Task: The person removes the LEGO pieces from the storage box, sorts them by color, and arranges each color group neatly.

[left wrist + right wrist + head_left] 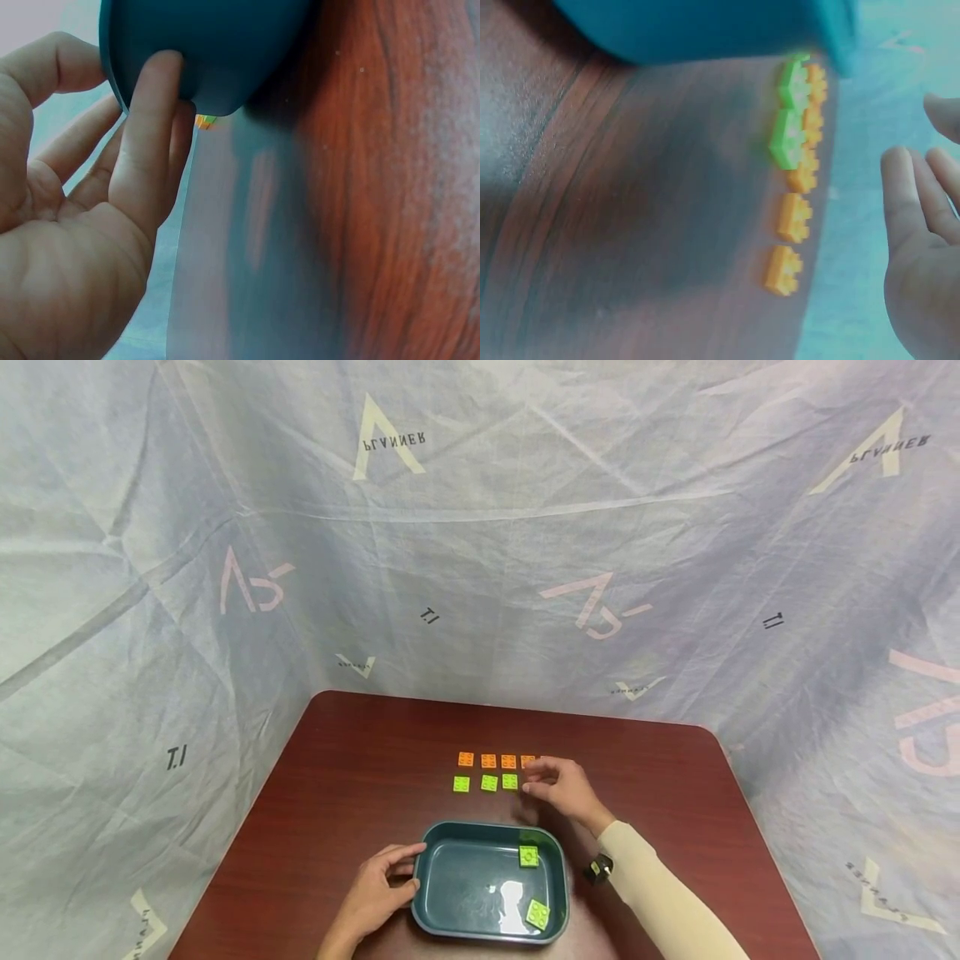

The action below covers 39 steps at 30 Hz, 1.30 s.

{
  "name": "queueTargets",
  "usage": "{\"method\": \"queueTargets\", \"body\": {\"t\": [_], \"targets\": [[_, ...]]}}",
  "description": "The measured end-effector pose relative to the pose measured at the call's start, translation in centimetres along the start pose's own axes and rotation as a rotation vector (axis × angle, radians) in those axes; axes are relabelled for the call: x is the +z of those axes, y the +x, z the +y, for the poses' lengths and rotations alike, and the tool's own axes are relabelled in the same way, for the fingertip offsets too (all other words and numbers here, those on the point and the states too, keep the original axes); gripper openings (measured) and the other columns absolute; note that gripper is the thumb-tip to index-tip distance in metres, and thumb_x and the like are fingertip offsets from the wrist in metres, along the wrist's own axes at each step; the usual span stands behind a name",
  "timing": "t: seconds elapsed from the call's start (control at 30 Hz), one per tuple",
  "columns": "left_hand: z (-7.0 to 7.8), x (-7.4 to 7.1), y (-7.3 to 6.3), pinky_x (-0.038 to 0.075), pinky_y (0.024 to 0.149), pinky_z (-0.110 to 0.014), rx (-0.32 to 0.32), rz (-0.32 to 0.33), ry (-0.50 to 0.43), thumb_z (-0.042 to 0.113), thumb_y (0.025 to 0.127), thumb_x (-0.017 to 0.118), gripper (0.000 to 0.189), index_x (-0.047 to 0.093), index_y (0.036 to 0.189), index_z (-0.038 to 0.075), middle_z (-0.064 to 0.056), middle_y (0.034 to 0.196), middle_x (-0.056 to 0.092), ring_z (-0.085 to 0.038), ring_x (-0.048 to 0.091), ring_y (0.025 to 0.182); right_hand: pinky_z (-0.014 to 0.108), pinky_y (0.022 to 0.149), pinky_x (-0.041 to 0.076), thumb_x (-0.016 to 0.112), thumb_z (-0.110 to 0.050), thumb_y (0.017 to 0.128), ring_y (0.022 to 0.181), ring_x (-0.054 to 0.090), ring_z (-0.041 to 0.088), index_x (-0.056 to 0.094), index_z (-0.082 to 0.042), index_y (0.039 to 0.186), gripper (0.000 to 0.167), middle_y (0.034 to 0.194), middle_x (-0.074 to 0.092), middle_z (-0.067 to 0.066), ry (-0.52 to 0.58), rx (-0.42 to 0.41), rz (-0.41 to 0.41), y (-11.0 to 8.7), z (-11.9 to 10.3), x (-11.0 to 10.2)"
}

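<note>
My left hand [378, 889] holds the left side of a dark teal tray [480, 935]. In the left wrist view the thumb is at the tray's rim and other fingers [154, 120] lie against its outer wall. Two green toy building bricks lie inside: one [528, 857] near the far right corner, another [537, 913] near the front right. My right hand [566, 789] hovers at the right end of two brick rows, fingers parted and nothing between them. Its fingertips are right beside the rightmost of three green bricks [510, 782] and cover part of the orange row.
Several orange bricks [488, 761] form a row behind the green ones, beyond the tray. The reddish-brown wooden table [300, 827] has grey printed sheeting [487, 568] behind and on both sides. A dark strapped device [599, 867] sits on the right wrist.
</note>
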<state>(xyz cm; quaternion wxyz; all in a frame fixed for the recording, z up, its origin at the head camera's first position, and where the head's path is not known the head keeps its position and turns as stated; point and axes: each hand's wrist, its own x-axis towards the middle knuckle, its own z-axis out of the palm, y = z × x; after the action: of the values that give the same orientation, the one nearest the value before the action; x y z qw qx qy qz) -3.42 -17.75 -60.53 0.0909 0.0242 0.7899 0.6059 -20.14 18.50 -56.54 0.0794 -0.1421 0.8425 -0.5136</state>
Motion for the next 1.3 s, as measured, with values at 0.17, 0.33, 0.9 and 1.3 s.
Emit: {"method": "queueTargets", "body": {"t": [0.17, 0.33, 0.9, 1.3], "targets": [[0.2, -0.1, 0.0, 0.063, 0.076, -0.027, 0.006, 0.001, -0.012, 0.002, 0.092, 0.075, 0.050, 0.069, 0.141, 0.009, -0.018, 0.136, 0.066, -0.037, 0.070, 0.117, 0.029, 0.081, 0.064, 0.087, -0.015, 0.088, 0.095, 0.077, 0.020, 0.077, -0.009, 0.122, 0.035, 0.116, 0.077, 0.019, -0.010, -0.023, -0.068, -1.3, -1.0, -1.1], [0.2, -0.1, 0.1, 0.065, 0.072, -0.029, -0.022, -0.012, -0.037, 0.002, 0.093, 0.074, 0.050, 0.068, 0.143, 0.010, -0.018, 0.138, 0.065, -0.037, 0.069, 0.120, 0.028, 0.082, 0.063, 0.087, -0.021, 0.088, 0.095, 0.075, 0.017, 0.078, -0.015, 0.120, 0.033, 0.113, 0.078, 0.013, -0.041, -0.025, -0.140, -2.5, -1.9, -1.7], [0.2, 0.0, -0.2, 0.065, 0.069, -0.030, -0.057, -0.013, -0.039, 0.005, 0.094, 0.075, 0.049, 0.069, 0.141, 0.012, -0.018, 0.138, 0.065, -0.035, 0.069, 0.118, 0.026, 0.085, 0.062, 0.084, -0.012, 0.091, 0.095, 0.077, 0.015, 0.078, -0.003, 0.115, 0.026, 0.110, 0.079, 0.017, -0.043, -0.118, -0.516, -6.0, -3.3, -0.9], [0.2, 0.2, -0.1, 0.065, 0.069, -0.031, -0.058, 0.005, -0.037, 0.004, 0.093, 0.075, 0.048, 0.070, 0.140, 0.013, -0.015, 0.138, 0.065, -0.032, 0.070, 0.118, 0.015, 0.077, 0.058, 0.085, -0.006, 0.087, 0.086, 0.070, -0.006, 0.081, -0.007, 0.105, 0.019, 0.098, 0.080, -0.002, -0.280, -0.108, -0.800, -7.5, -4.4, 2.5]]}}
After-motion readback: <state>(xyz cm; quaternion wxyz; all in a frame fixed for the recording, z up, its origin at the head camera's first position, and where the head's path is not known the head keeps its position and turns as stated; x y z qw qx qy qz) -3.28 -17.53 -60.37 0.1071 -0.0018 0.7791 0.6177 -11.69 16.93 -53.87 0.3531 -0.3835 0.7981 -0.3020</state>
